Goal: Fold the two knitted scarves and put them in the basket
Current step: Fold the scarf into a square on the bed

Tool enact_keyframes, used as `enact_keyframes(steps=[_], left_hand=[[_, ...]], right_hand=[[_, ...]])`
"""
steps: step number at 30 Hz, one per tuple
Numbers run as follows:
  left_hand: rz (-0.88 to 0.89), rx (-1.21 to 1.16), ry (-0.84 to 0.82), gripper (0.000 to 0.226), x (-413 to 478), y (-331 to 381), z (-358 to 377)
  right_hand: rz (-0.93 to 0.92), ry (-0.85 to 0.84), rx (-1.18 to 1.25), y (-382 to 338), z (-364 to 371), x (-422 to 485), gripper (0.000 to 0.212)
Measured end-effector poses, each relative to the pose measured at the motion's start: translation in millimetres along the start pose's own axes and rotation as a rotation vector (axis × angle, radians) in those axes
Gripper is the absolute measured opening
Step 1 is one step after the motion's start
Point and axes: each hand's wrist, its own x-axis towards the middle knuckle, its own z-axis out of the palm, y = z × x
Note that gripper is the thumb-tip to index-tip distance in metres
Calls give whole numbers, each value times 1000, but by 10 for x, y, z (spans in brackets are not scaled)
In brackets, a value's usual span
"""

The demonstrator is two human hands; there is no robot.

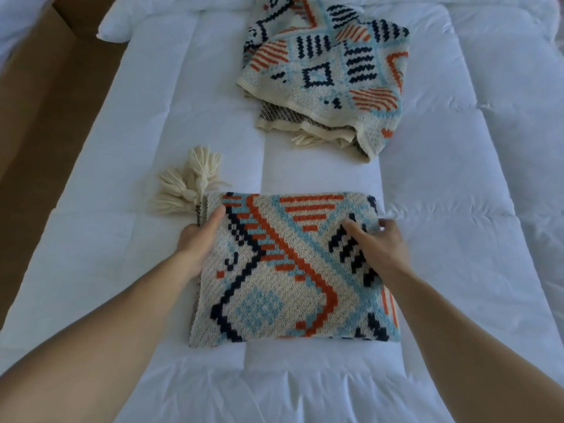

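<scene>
Head view — left hand (pixel 197 241), right hand (pixel 377 245) grip folded scarf (pixel 283 279).

A wide bed is covered by a puffy white quilted blanket (pixel 457 209) that is stitched into big squares. Small wrinkles are seen along the stitched lines. A plump white pillow (pixel 122 22) is laid at the top left corner of the bed. A flat brown floor (pixel 39 111) is seen along the left side. A bit of other white bedding (pixel 15 22) is seen in the far left corner. Everything is lit by soft, even light.
</scene>
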Motion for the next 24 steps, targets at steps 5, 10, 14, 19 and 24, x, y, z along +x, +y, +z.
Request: enact_keyframes(steps=[5, 10, 14, 19, 24], left_hand=[[19, -126, 80, 58, 333, 214, 87], [126, 82, 344, 49, 437, -14, 210], [288, 170, 371, 45, 420, -21, 229], [287, 127, 123, 55, 137, -70, 38], [148, 381, -40, 70, -317, -507, -80]], right_hand=[[32, -22, 22, -250, 83, 386, 57], [70, 151, 127, -125, 69, 532, 55], [-20, 195, 58, -103, 145, 532, 51], [-81, 111, 70, 34, 103, 318, 65], [56, 11, 47, 352, 107, -122, 79]])
